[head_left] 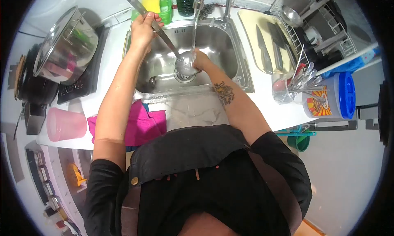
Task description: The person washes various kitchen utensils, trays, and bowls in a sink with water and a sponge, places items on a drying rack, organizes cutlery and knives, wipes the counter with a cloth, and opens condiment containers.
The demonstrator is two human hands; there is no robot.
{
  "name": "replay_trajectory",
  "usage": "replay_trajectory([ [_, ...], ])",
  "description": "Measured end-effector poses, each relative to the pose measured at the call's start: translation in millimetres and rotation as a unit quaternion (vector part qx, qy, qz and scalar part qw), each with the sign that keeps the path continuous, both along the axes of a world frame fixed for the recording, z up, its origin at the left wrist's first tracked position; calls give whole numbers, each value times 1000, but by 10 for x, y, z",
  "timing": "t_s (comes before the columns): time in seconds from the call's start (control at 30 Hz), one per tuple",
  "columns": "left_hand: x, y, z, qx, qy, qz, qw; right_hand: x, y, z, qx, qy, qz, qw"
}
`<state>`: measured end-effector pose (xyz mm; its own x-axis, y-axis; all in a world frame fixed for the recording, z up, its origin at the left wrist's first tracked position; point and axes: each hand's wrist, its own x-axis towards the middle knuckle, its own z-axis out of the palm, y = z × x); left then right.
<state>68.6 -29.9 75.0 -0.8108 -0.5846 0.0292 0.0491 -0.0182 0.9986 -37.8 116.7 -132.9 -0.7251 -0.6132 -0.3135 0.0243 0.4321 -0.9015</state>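
Note:
A long-handled metal ladle [167, 40] slants down into the steel sink [215, 43], its round bowl under the running water of the tap [198, 5]. My left hand [144, 28] is closed around the upper part of its handle. At the ladle's bowl, my right hand [199, 60] has its fingers closed, partly hidden, against the bowl's right edge. Another metal utensil [154, 81] lies in the sink, left of the drain [184, 77].
Behind the sink are a yellow sponge [152, 3] and a dark bottle [185, 2]. Knives lie on a cutting board [251, 28] at right, near a cutlery holder [281, 92]. A large pot [67, 47], pink container [65, 124] and pink cloth [141, 123] are at left.

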Motion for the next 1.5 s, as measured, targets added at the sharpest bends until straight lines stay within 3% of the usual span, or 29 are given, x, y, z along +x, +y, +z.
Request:
replay_trajectory([
  [0.07,21,126,157,-48,-10,-24,999,-200,-88,-302,28,308,39,950],
  [0.1,30,169,213,-70,-14,-44,996,-99,-27,-86,52,329,63,941],
  [0.2,63,236,271,-134,21,-135,981,49,13,161,53,262,91,959],
  [0.27,61,244,173,-104,62,-149,982,96,-11,323,84,267,54,958],
  [0.33,67,277,152,-139,197,-125,962,36,-84,276,115,273,17,955],
  [0.43,30,421,121,-124,301,75,943,-56,-208,107,19,241,2,970],
  [0.5,15,435,165,-141,325,127,927,-47,-280,13,-186,133,-49,972],
  [0.6,-3,380,166,-123,337,182,915,178,-201,271,-155,99,-123,975],
  [0.67,2,359,177,-97,295,152,938,109,-189,178,-102,73,-76,989],
  [0.73,31,298,179,-90,273,110,951,12,-228,45,31,110,106,988],
  [0.8,73,243,158,-40,256,-36,965,62,-164,103,39,86,142,985],
  [0.87,69,256,94,-22,253,-63,965,-70,-261,-238,96,219,186,953],
  [0.9,65,261,61,-9,238,-78,968,-180,-337,-464,125,371,263,882],
  [0.93,66,260,24,-9,246,-87,965,-157,-332,-322,152,508,332,780],
  [1.0,46,267,-65,16,158,-108,981,-37,-307,29,221,487,265,803],
  [1.03,4,287,-138,14,163,-112,980,10,-286,205,63,318,150,934],
  [1.07,-35,306,-231,45,143,-122,981,49,-271,383,-104,121,25,987],
  [1.1,-68,321,-314,75,122,-129,981,86,-237,599,-105,123,25,986],
  [1.17,-139,397,-389,70,86,-141,984,136,-143,981,-325,-70,46,942],
  [1.2,-186,426,-407,77,63,-151,984,141,-115,1049,-326,-67,45,942],
  [1.27,-297,442,-407,62,53,-177,981,175,-13,1167,-330,-212,21,919],
  [1.4,-479,616,-391,98,14,-207,973,215,163,1052,-362,-304,-29,881],
  [1.5,-703,668,-505,49,53,-157,985,199,166,932,-391,-252,-11,885],
])
